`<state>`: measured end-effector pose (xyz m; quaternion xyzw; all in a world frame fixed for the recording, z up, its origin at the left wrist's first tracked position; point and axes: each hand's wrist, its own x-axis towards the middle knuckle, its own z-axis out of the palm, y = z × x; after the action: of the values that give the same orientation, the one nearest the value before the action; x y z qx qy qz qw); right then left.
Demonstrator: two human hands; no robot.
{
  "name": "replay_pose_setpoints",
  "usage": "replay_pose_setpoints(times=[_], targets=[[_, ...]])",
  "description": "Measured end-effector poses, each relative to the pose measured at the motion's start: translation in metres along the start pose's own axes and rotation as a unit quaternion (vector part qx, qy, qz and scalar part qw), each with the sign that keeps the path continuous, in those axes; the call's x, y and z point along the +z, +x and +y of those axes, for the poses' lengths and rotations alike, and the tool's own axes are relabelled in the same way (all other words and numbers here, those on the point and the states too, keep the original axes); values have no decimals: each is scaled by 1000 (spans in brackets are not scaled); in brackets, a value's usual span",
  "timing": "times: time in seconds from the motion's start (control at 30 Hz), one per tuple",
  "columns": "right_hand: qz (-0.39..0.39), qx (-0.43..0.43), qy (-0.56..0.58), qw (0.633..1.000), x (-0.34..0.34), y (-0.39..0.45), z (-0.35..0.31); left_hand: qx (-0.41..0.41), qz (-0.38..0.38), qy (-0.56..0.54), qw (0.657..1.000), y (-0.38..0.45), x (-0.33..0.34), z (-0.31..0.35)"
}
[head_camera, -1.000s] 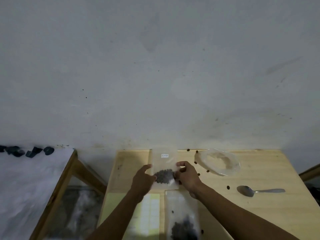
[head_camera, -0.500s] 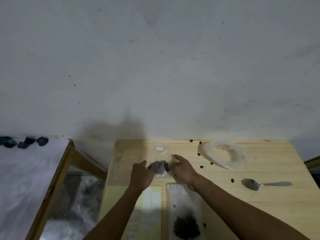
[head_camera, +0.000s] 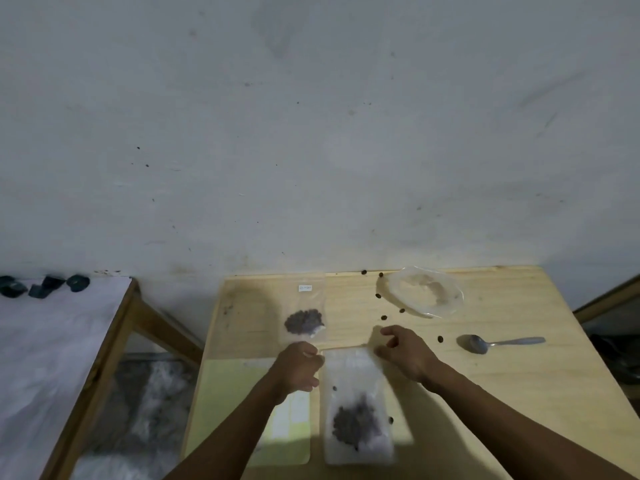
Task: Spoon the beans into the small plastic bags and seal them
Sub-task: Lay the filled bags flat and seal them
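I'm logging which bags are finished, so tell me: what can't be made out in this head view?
- Far clear plastic bag of dark beans: white label too small to read; seal state unclear.
- Near clear plastic bag of dark beans: top edge blurred and partly behind the right hand, so sealed or not cannot be told.
- Left hand: curled fingers hide whether it pinches anything.
- Yellow sheet: partly covered by the left forearm.

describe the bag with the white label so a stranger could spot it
On the wooden table, look toward the far edge by the wall. The labelled bag lies flat beyond the left hand. Unlike the nearer bag, it carries a small white sticker.
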<state>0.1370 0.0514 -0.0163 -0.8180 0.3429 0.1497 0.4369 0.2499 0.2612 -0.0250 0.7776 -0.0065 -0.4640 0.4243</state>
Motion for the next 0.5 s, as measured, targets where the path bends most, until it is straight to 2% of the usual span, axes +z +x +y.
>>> replay_pose_setpoints(times=[0.13, 0.37, 0.43, 0.5], targets=[[-54, -5, 43, 998, 14, -23, 14, -6, 1, 25, 1000, -13, 24, -10], [77, -58, 14, 995, 33, -41, 15, 61, 52, 69, 994, -29, 35, -22], [85, -55, 61, 993, 35, -44, 11, 73, 60, 69, 993, -35, 36, -24], [56, -40, 138, 988, 36, -47, 5, 84, 80, 72, 991, -39, 35, -27]])
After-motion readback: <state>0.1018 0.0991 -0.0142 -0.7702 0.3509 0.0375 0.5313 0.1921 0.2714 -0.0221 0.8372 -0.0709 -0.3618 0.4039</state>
